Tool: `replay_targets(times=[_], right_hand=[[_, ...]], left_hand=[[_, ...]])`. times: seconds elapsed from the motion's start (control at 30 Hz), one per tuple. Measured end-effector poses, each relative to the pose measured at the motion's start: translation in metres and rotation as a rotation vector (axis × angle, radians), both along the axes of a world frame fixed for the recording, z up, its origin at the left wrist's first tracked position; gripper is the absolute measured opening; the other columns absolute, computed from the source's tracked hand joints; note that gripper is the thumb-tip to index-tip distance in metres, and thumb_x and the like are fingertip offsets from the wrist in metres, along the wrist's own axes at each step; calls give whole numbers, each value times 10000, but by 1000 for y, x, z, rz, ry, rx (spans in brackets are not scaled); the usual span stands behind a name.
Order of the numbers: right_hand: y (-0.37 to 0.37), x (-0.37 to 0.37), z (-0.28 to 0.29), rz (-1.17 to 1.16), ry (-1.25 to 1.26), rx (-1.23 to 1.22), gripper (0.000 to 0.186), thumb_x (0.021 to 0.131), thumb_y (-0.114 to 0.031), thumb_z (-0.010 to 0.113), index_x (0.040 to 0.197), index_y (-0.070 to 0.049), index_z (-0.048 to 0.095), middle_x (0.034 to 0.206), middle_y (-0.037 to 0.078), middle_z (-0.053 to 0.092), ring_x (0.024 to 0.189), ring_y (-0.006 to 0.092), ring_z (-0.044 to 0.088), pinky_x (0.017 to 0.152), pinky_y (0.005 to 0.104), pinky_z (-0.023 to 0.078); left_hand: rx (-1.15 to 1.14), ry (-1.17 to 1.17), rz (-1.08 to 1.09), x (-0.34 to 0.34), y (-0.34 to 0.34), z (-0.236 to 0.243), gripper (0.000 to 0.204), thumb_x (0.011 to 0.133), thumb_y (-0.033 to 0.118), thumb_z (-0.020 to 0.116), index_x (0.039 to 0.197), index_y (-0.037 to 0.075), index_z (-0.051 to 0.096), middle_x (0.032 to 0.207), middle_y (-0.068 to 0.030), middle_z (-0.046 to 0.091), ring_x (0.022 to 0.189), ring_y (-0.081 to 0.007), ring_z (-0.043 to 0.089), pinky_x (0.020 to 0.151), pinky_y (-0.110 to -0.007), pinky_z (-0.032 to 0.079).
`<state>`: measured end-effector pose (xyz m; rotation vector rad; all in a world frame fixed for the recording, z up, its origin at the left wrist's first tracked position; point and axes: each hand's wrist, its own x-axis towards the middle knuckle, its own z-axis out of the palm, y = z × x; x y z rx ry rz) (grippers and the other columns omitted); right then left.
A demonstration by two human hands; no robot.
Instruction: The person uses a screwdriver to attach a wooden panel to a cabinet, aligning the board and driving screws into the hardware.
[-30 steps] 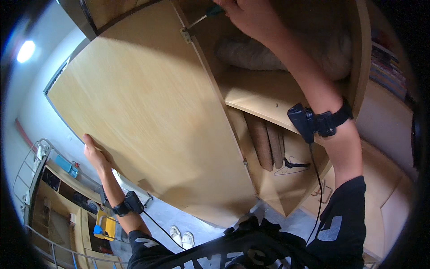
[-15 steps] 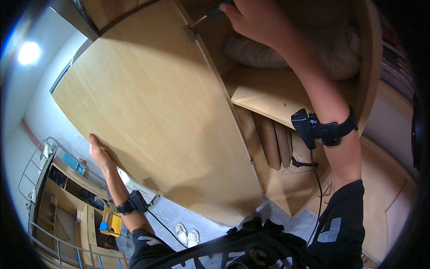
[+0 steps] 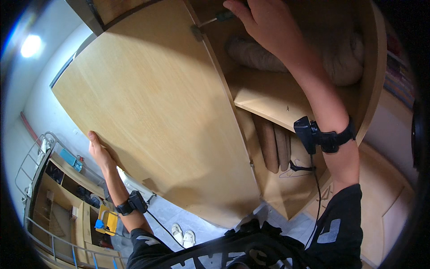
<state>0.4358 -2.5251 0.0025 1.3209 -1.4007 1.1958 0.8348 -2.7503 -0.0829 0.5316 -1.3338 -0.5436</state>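
Note:
A large pale wooden cabinet door [image 3: 156, 112] stands swung out on the left of the open cabinet. My left hand [image 3: 101, 154] is closed round its outer edge, thumb on the near face. At the top, my right hand [image 3: 271, 24] grips a screwdriver [image 3: 224, 16] with a dark green handle, partly hidden by the fingers. Its metal shaft points left, with the tip at or close to a small metal hinge [image 3: 196, 33] on the door's inner edge. Whether the tip sits in a screw is too small to tell.
Inside the cabinet, a rolled grey-brown bundle [image 3: 257, 54] lies above a wooden shelf [image 3: 268, 103]. A small screw-like piece [image 3: 287, 108] is on that shelf. Brown folded panels [image 3: 267, 145] and a hanger [image 3: 301, 167] are below. White shoes [image 3: 183, 235] stand on the floor.
The whole view has shifted slightly, so the hinge and right hand appear lower and further right. More of the screwdriver handle shows. My left hand keeps its hold on the door edge.

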Motion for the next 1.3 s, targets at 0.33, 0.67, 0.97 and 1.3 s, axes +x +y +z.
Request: replay_targets(times=[0.33,0.67,0.97,1.3], right_hand=[[-3,0,-14,165,12,-166,307,829,-126,523,1088,3,419,970,231,516,922,402,521,783,427,429],[-7,0,-13,182,-10,-141,250,785,-106,580,987,8,487,864,187,535,794,347,540,709,382,442],[-31,-22,-38,163,258,-194,308,806,-126,551,1106,-59,556,773,151,611,614,264,615,564,348,507],[-42,-10,-81,224,-54,-155,265,748,-152,631,983,-33,595,872,136,612,756,272,616,658,333,485]], left_hand=[[5,-123,67,0,10,-2,489,795,333,648,1059,-55,512,942,-118,590,813,-156,562,706,-271,460],[23,-97,-207,6,6,-8,602,697,290,744,1100,-63,470,969,-140,581,829,-206,593,742,-297,488],[27,-77,-262,8,2,-10,569,708,263,738,1101,-49,470,975,-122,583,833,-193,593,727,-293,493],[40,-52,-265,14,6,-13,526,715,251,730,1081,-37,486,962,-110,586,818,-186,589,718,-291,488]])
